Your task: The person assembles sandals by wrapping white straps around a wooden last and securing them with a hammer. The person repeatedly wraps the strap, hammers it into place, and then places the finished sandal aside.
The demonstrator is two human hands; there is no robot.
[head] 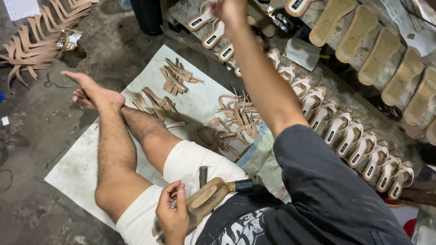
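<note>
I sit on the floor with my legs crossed. My left hand (pixel 172 215) rests in my lap and grips a tan wooden shoe-shaped form (pixel 206 196) with a black-tipped end (pixel 243 184). A short dark rod (pixel 203 176) lies beside it on my white shorts. My right arm stretches far forward, and my right hand (pixel 232 10) is at the top edge among tan sandals (pixel 213 34). Its fingers are partly cut off, so I cannot tell whether it holds one.
A long row of strapped tan sandals (pixel 345 136) runs diagonally to the right. Tan insoles (pixel 386 50) line the upper right. Piles of tan straps (pixel 238 118) (pixel 177 77) lie on a white sheet (pixel 200 97). Several more straps (pixel 36 41) lie at the upper left.
</note>
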